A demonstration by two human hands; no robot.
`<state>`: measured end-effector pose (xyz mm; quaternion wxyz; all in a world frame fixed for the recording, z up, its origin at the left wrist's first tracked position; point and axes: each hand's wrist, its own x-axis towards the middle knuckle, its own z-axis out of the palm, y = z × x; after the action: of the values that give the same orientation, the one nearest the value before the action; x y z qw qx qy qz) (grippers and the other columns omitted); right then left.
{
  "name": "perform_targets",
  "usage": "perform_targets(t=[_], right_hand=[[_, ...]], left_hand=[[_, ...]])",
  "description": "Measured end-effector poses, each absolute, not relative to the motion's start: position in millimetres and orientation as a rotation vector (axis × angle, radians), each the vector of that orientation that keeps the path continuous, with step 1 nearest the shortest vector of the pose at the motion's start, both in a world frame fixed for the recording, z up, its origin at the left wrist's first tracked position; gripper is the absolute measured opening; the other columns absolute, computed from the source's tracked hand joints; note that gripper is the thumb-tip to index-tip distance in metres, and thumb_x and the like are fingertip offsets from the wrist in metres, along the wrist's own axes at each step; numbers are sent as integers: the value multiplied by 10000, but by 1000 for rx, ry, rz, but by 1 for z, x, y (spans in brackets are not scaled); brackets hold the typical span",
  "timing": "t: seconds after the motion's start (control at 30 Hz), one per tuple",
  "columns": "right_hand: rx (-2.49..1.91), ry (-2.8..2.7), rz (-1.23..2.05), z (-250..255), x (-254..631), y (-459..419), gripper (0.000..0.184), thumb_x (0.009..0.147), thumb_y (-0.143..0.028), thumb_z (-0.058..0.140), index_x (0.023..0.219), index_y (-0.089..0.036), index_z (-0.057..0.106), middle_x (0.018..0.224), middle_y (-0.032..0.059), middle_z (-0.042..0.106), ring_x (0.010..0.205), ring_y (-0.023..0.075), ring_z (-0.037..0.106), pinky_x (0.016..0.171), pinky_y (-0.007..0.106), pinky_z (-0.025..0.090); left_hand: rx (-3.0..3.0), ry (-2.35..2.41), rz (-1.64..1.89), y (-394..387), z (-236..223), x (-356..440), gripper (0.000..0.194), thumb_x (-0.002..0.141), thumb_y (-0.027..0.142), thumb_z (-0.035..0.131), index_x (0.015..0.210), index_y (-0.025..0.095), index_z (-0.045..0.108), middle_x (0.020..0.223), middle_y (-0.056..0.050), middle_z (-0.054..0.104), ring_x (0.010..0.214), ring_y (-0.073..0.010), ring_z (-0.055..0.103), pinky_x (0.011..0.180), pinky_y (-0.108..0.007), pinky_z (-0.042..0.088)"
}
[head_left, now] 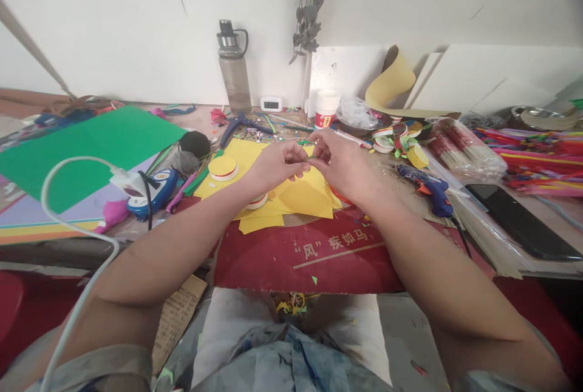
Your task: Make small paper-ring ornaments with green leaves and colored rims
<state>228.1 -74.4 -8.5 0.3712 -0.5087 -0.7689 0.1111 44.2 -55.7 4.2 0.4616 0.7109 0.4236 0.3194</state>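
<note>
One thin strand, between left grip and right grip, both pinched on it, above yellow paper

Left forearm bare, slanting inward and forward from my left, elbow bent. Right forearm likewise bare, angling in from my right. Wrists well apart, both hands brought together ahead of my chest. Left hand: fingers curled, thumb pressed toward the index finger, tips pointing right. Right hand: knuckles arched, back partly toward me, thumb and forefinger drawn into a pinch. Opposing fingertips just beside each other; contact unclear.
</note>
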Motion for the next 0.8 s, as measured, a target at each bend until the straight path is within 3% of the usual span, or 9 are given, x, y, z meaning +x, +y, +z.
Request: perform_targets(t=[0.17,0.33,0.47,0.6,0.8], right_hand=[[-1242,-1832,310,-5,229,-77,237,925,-199,660,1158,-237,679,921,36,728,843,209,654,803,359,523],[-1220,-1688,325,-5,232,-73,117,980,-238,558,990,-220,674,875,39,709,797,198,638,771,346,504],[-1224,-1757,333,-5,236,-70,277,1049,-389,529,865,-219,649,795,37,678,788,198,624,768,344,481],[-1100,-1853,294,-6,235,-71,347,1026,-539,595,922,-217,674,891,45,692,839,194,606,775,332,472],[-1124,-1840,333,-16,228,-67,205,946,-391,687,841,-223,634,836,28,647,785,182,572,717,326,447]], left_hand=[[1749,1073,801,-54,5,41,115,869,114,694,797,160,617,647,39,630,578,-54,554,551,-187,406],[1690,1082,821,-52,4,38,152,906,172,666,756,156,645,595,34,574,539,-56,482,516,-201,335],[1664,1070,839,-51,4,38,168,901,180,674,738,154,647,610,27,586,537,-56,479,514,-209,330],[1668,1055,853,-50,3,38,132,873,158,681,745,155,652,628,27,595,532,-56,479,514,-210,343],[1758,1072,831,-55,5,40,39,829,152,691,796,153,711,625,39,562,550,-62,465,499,-202,338]])
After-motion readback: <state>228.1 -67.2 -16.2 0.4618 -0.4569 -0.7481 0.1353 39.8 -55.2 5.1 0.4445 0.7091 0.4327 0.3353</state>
